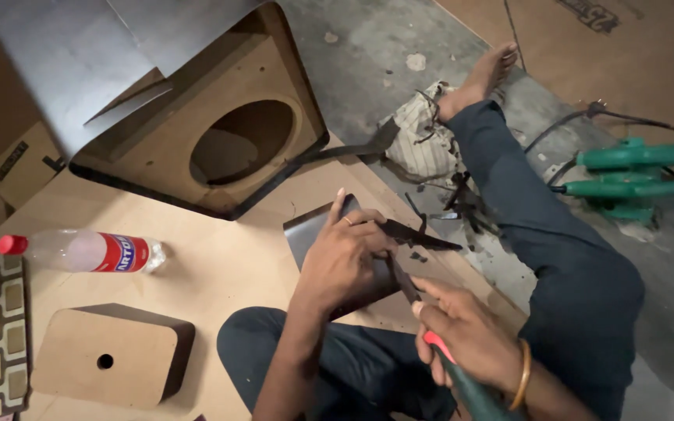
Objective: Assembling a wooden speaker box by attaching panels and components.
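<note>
1. The left hand (pixel 345 261) presses flat on a dark, thin rectangular sheet (pixel 306 230), fingers spread over it. This seems to pin the sheet against the pale wooden board floor (pixel 220 273) so that it stays steady under the blade.
2. The right hand (pixel 470 335) is closed around a red-and-green-handled cutting tool (pixel 450 366), its blade angled up to the sheet's right edge, just beside the left hand's fingers.
3. A narrow dark offcut strip (pixel 423 236) sticks out to the right of the sheet, apparently trimmed material.
4. More dark scraps (pixel 466 204) lie near the person's outstretched trousered leg (pixel 540 234).
5. Count: two wooden boxes, one large speaker box with a round opening (pixel 220 148) and one small rounded box with a small hole (pixel 111 355).
6. One clear plastic bottle with a red cap (pixel 83 251) lies on its side, well apart from the hands.
7. One green power tool (pixel 633 175) rests on the grey floor to the right.
</note>
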